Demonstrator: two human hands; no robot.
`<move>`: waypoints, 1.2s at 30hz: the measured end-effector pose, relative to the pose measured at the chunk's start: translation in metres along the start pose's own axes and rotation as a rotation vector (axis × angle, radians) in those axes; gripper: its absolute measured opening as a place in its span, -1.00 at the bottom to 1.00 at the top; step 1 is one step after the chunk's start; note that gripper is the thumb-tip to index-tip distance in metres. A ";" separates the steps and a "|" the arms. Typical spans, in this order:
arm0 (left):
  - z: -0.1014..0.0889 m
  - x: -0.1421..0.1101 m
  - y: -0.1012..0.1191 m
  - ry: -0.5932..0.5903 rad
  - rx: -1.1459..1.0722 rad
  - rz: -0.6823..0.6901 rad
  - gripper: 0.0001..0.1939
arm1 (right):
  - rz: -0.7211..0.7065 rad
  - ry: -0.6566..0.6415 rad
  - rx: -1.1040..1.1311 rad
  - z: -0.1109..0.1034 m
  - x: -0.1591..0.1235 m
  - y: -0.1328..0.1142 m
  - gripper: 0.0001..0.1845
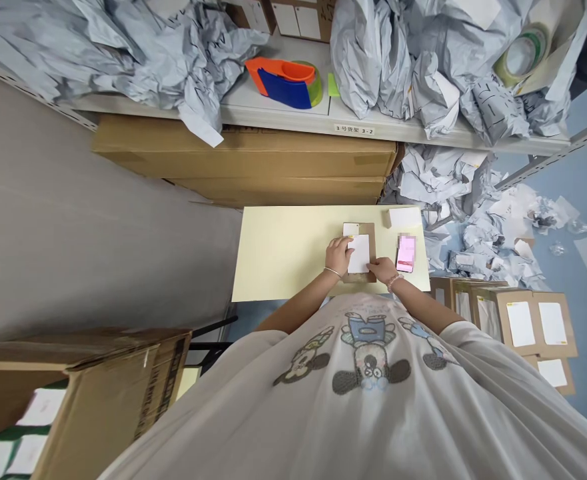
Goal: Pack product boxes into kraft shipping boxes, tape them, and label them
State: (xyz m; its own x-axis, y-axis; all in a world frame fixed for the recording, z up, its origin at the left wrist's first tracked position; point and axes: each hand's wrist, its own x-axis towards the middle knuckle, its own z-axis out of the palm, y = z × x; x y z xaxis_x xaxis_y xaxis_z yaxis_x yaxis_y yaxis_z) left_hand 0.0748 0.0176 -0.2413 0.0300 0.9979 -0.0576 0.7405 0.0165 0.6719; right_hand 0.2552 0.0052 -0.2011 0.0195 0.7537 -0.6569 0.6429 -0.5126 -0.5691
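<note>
A small cardboard box [372, 233] lies flat on the pale yellow table, with a white label [358, 259] on top of it. At the label's upper left is my left hand [338, 256], its fingers and thumb closed on that edge. My right hand [383, 269] pinches at the label's lower right corner, near the box's right edge. A second, smaller white patch [351, 229] shows at the top left of the box. The undersides of my fingers are hidden.
To the right on the table [283, 253] lie a phone [406, 253] and a white stack of labels [404, 217]. Above is a shelf [293, 120] with grey parcel bags [358, 60] and an orange-blue tape dispenser [286, 83]. Cardboard boxes [516, 323] stand at the right.
</note>
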 end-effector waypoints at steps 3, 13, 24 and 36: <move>0.001 -0.003 0.000 0.033 0.072 -0.050 -0.58 | 0.012 0.008 0.001 0.000 -0.001 -0.001 -0.67; 0.028 -0.001 0.017 -0.231 0.292 0.151 -0.26 | -0.053 0.023 0.021 -0.001 -0.001 0.007 -0.68; 0.016 -0.038 -0.001 -0.491 0.231 0.468 -0.33 | -0.075 0.077 0.201 0.003 0.005 0.028 -0.79; 0.023 -0.030 -0.023 0.011 -0.062 -0.126 -0.41 | -0.868 -0.017 -0.645 0.034 0.004 0.021 -0.27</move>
State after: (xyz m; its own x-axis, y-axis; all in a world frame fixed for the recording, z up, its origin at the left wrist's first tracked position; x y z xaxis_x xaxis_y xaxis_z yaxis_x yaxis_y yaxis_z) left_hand 0.0720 -0.0143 -0.2718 -0.0679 0.9883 -0.1368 0.6948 0.1453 0.7044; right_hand 0.2425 -0.0166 -0.2326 -0.6440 0.7471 -0.1647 0.7143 0.5102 -0.4790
